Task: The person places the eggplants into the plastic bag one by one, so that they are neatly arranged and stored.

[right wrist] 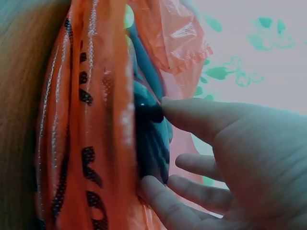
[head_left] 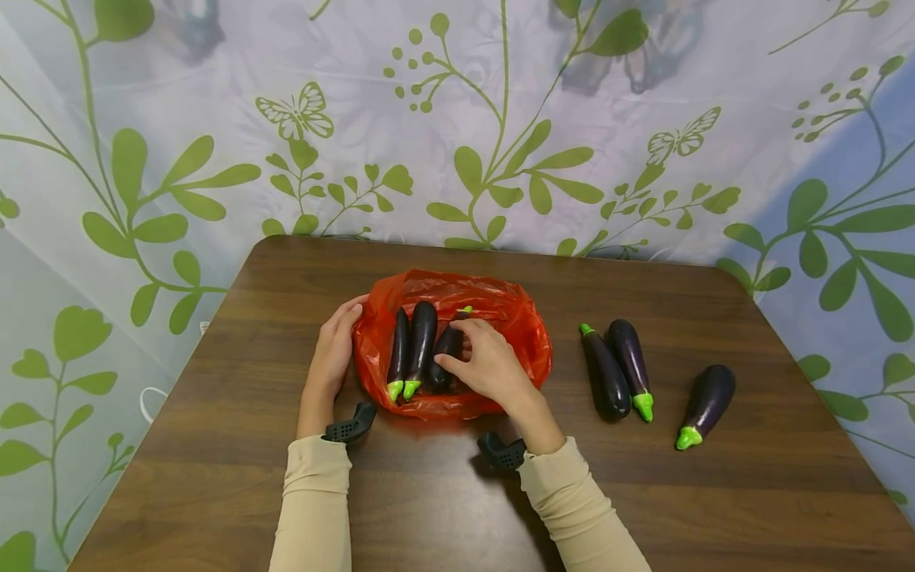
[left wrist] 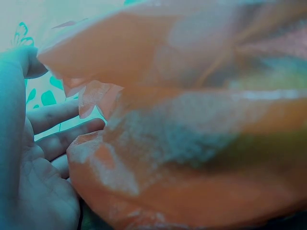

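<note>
A red plastic bag (head_left: pixel 525 342) lies on the table with its mouth spread wide. Inside, two dark purple eggplants (head_left: pixel 423 338) lie side by side, bright green caps toward me. A third eggplant (head_left: pixel 445 361) is beside them, partly covered by my right hand (head_left: pixel 489 361). That hand's thumb and fingers stand spread over the third eggplant, thumb tip right at its dark skin (right wrist: pixel 151 139) in the right wrist view. My left hand (head_left: pixel 332 349) rests along the bag's left side, fingers extended; in the left wrist view, bag film (left wrist: pixel 192 143) hides part of the fingers.
Right of the bag, two eggplants (head_left: pixel 627 357) lie close together on the brown wooden table (head_left: pixel 429 492). Another eggplant (head_left: pixel 706 405) lies farther right, cap toward me. Behind the table hangs a leaf-patterned curtain (head_left: pixel 372 95). Black wrist devices (head_left: pixel 503 451) sit below both hands.
</note>
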Action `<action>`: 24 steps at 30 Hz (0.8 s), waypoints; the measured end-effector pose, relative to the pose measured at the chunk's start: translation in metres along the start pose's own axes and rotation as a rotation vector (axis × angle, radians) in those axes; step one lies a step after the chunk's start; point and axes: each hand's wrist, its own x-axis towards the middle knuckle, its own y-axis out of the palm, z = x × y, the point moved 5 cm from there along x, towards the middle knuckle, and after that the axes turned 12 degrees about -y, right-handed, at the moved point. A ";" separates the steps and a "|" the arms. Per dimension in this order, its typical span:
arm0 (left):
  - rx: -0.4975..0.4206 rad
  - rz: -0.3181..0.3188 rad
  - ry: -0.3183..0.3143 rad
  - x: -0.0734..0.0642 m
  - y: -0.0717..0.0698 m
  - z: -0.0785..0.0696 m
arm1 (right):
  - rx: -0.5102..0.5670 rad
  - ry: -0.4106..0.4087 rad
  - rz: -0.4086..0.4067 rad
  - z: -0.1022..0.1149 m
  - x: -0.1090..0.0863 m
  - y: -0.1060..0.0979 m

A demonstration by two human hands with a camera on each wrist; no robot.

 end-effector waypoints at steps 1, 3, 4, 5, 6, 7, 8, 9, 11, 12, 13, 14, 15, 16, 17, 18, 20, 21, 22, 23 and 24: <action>0.000 0.000 0.000 0.000 0.000 0.000 | -0.004 -0.008 0.009 0.000 0.000 0.000; 0.000 0.001 0.000 0.000 0.000 0.000 | -0.001 -0.021 0.039 0.000 -0.001 -0.001; -0.001 0.002 0.001 0.000 0.000 0.000 | 0.001 -0.025 0.054 0.000 -0.001 -0.001; 0.000 0.002 0.001 0.000 0.000 0.000 | 0.002 -0.029 0.070 0.000 -0.002 -0.002; 0.001 0.001 0.002 0.000 0.000 0.000 | 0.004 -0.032 0.082 0.000 -0.002 -0.003; 0.002 0.001 0.004 0.000 0.000 0.000 | 0.005 -0.029 0.092 0.000 -0.003 -0.004; 0.004 0.001 0.005 0.000 0.000 0.000 | 0.003 -0.025 0.097 0.000 -0.004 -0.005; 0.006 0.000 0.005 0.000 0.000 0.000 | -0.002 -0.022 0.097 0.001 -0.004 -0.007; 0.009 0.000 0.006 0.000 0.000 0.000 | -0.015 -0.015 0.086 0.001 -0.004 -0.008; 0.010 0.000 0.006 0.001 0.000 0.000 | -0.021 -0.009 0.078 0.001 -0.004 -0.009; 0.010 0.002 0.006 0.001 -0.001 0.000 | -0.029 -0.002 0.073 0.001 -0.004 -0.010; 0.011 0.003 0.005 0.000 -0.001 0.000 | -0.038 0.002 0.067 0.001 -0.004 -0.010; 0.010 0.004 0.005 0.000 -0.001 0.000 | -0.046 0.009 0.064 0.001 -0.004 -0.010; 0.010 0.005 0.005 0.000 -0.001 0.000 | -0.055 0.018 0.061 0.001 -0.004 -0.010; 0.010 0.006 0.005 0.000 -0.001 0.000 | -0.062 0.029 0.060 0.001 -0.004 -0.011; 0.008 0.007 0.005 0.000 -0.001 0.000 | -0.067 0.039 0.060 0.001 -0.004 -0.011; 0.010 0.007 0.005 0.000 -0.001 0.000 | -0.075 0.054 0.064 0.001 -0.005 -0.012; 0.010 0.008 0.005 0.000 -0.001 0.000 | -0.074 0.061 0.065 0.000 -0.005 -0.012; 0.011 0.008 0.003 0.000 -0.001 0.000 | -0.072 0.062 0.066 0.000 -0.005 -0.013; 0.012 0.009 0.002 0.000 -0.001 0.000 | -0.069 0.060 0.069 0.000 -0.006 -0.013; 0.012 0.010 0.001 0.000 -0.001 0.000 | -0.065 0.054 0.073 0.000 -0.006 -0.013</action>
